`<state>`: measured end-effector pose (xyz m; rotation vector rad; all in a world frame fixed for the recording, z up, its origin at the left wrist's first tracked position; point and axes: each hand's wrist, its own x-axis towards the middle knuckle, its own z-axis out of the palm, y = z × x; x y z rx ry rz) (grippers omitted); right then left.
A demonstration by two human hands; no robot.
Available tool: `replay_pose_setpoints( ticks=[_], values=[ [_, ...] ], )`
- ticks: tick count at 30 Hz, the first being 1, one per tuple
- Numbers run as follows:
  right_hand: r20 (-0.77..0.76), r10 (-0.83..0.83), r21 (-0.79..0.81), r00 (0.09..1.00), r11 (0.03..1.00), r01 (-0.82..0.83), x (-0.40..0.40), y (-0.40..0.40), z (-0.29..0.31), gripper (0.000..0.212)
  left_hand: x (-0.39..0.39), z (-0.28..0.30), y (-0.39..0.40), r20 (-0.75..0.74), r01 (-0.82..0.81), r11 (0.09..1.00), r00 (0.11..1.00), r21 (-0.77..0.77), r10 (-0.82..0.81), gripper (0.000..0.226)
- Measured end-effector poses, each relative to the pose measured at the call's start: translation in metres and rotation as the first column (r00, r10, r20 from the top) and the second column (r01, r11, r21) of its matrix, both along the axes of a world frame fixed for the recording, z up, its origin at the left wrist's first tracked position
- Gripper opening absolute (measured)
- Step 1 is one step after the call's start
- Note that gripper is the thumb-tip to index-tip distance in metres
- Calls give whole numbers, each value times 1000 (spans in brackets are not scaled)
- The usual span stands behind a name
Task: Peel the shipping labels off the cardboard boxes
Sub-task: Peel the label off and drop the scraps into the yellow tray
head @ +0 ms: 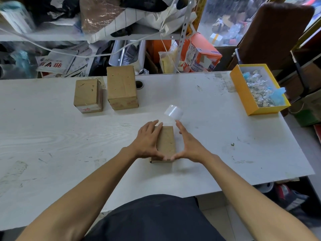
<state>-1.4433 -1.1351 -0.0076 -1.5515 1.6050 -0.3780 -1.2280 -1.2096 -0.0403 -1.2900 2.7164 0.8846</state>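
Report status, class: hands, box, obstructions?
Left hand flat on near box, right hand open beside it. No label visible on top. Tape roll just beyond, not blocking.

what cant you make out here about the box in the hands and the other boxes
Head view only:
- Small cardboard box: left hand covers its left side; no label shows on top, other faces hidden.
- White blurred thing beyond the right hand: smeared, unidentifiable.
- Two rear boxes: red print too small to read.
- Yellow tray scraps: too small to tell.

Cluttered shelves (69,34) behind white table (69,145)
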Motion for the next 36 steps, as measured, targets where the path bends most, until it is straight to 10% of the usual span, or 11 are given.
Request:
replay_pose_setpoints(
  ticks=[4,11,16,23,36],
  values=[
    [-4,68,2,998,998,-68,0,-7,-3,141,-10,-2,-3,-48,-64,998,997,14,65,137],
    [93,-210,-27,973,977,213,5,-40,-3,88,-25,6,-37,-248,-276,943,915,185,317,44],
    [149,-325,-54,934,940,336,16,-50,-2,74,-30,16,-36,-327,-363,903,845,229,423,19],
    [76,-79,-81,994,993,85,14,-6,-15,141,26,12,14,-256,-230,869,894,439,366,139],
    [91,-103,-92,991,990,111,22,7,-31,134,22,-23,19,-391,-140,880,856,455,338,128]
  ],
)
